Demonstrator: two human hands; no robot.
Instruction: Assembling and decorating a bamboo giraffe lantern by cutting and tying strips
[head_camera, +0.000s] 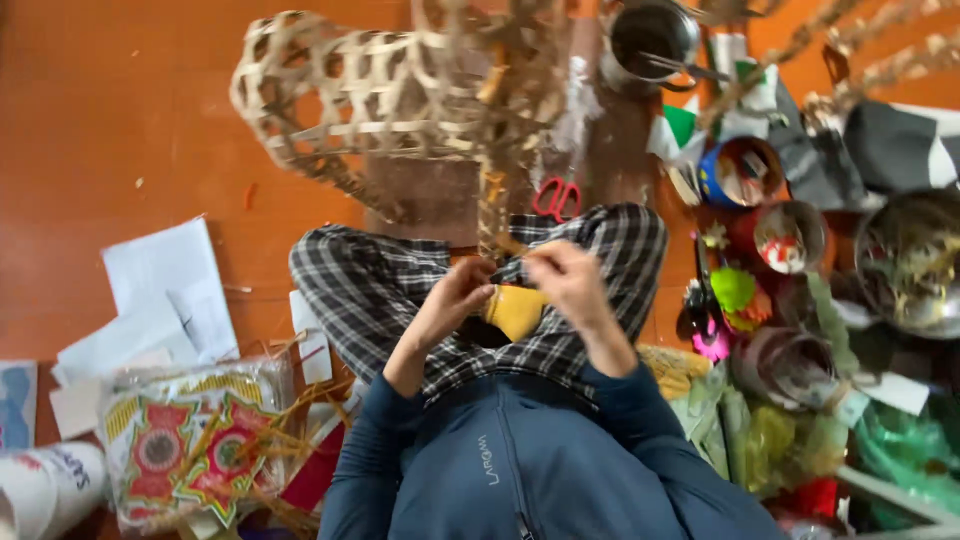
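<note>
Both hands, left and right, pinch a yellow piece against the bamboo frame; we judge fixing it needs steady pressure.

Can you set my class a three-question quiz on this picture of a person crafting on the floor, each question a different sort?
1. True or false: both hands meet at the yellow piece in the lap.
2. What lies on the floor just beyond the knees? A. red-handled scissors B. a hammer C. a paintbrush
3. Fill in: the woven frame is made of pale ______ strips.

Key:
1. True: left hand and right hand pinch it and a thin strip above it.
2. A
3. Bamboo-like; the exact material cannot be told.
</note>
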